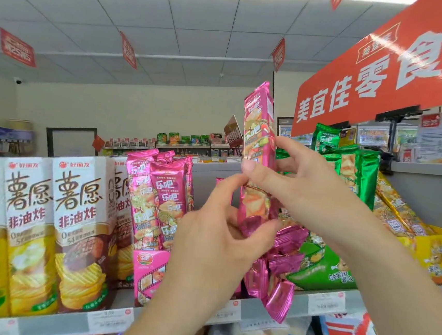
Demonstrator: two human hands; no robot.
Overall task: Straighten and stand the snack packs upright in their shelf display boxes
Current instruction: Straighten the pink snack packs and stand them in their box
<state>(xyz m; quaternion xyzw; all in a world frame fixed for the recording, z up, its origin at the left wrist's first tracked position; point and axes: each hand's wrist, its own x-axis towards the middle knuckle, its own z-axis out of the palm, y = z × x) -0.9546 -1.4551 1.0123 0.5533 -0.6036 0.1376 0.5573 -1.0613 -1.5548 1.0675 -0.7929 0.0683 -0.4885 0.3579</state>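
Observation:
A long pink snack pack (258,133) stands upright in the air above the top shelf. My right hand (289,179) pinches its middle from the right. My left hand (220,221) grips its lower end from the left. Two or three pink packs (157,201) stand upright in the pink display box (147,273) to the left. Several pink packs (281,254) lie tumbled and slanted below my hands. Green packs (355,166) stand in the green display box (323,271) to the right.
Tall white and yellow chip boxes (33,230) fill the shelf's left. Yellow packs lean in a yellow display box (438,253) at the far right. A shelf edge with price tags (110,321) runs below. A red sign (385,75) hangs overhead on the right.

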